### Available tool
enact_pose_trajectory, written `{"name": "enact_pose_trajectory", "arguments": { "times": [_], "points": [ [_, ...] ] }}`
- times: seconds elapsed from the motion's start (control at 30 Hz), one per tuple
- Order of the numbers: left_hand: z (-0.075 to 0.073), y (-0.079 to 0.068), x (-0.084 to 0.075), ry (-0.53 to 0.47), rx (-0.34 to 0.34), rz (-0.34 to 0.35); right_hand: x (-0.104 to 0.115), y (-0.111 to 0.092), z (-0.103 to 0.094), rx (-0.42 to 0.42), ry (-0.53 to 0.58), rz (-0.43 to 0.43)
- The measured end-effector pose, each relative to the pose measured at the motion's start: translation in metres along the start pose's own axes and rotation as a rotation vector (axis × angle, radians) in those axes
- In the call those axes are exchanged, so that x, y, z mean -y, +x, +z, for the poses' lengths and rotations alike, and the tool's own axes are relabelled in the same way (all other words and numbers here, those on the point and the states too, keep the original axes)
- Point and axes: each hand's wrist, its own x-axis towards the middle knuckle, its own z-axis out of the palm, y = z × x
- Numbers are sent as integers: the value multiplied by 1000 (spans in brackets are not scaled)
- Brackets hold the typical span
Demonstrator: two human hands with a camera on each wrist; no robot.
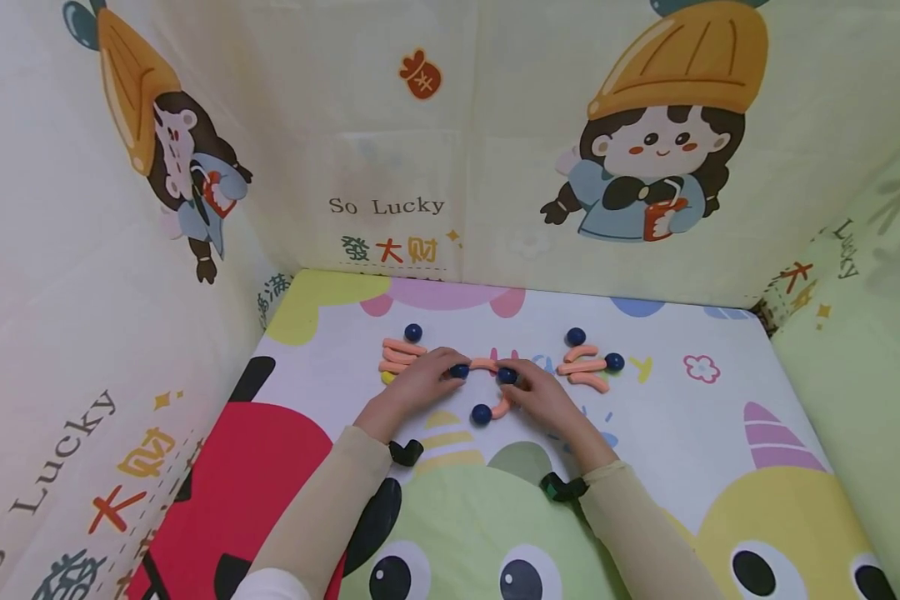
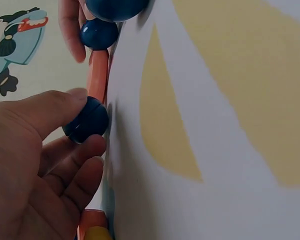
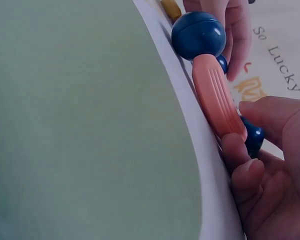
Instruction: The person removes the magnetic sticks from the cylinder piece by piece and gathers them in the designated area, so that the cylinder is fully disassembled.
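Note:
My left hand (image 1: 420, 379) pinches a dark blue ball (image 1: 460, 371) between thumb and fingers. In the left wrist view that ball (image 2: 86, 121) touches the end of a salmon-pink rod. The pink rod (image 1: 483, 364) spans between it and a second blue ball (image 1: 507, 376), which my right hand (image 1: 543, 398) grips. From that side a curved pink rod (image 1: 501, 407) runs toward me to a third blue ball (image 1: 482, 414). Seen from the right wrist, fingertips touch this ridged curved rod (image 3: 217, 97) near its far end, and the third ball (image 3: 198, 36) sits at its other end.
Left of my hands lie several pink rods (image 1: 401, 354), a blue ball (image 1: 413, 332) and a yellow piece (image 1: 387, 377). To the right are more pink rods (image 1: 587, 367) and two blue balls (image 1: 576, 337). Printed cloth walls (image 1: 390, 167) surround the cartoon-patterned table top (image 1: 660, 417).

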Motion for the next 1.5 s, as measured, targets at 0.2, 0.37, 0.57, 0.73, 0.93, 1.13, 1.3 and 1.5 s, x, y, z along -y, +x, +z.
{"name": "enact_pose_trajectory", "arguments": {
  "times": [0.2, 0.37, 0.57, 0.73, 0.93, 1.13, 1.3, 1.5],
  "points": [
    [2, 6, 1, 15, 12, 12, -2, 3, 0, 0, 20, 10],
    [-1, 11, -2, 19, 34, 17, -3, 3, 0, -3, 36, 21],
    [-3, 14, -4, 20, 49, 22, -3, 4, 0, 0, 53, 25],
    [-2, 16, -4, 7, 52, -16, -4, 4, 1, -3, 44, 28],
    [1, 14, -5, 52, 63, 10, -2, 4, 1, -4, 38, 26],
    [-1, 9, -3, 13, 55, 15, -1, 4, 0, -3, 38, 19],
    [-8, 6, 0, -25, -2, -24, -3, 4, 1, -7, 39, 27],
    [-15, 4, 9, -80, -64, -65, -5, 2, 2, 5, 57, 35]
  ]
}}
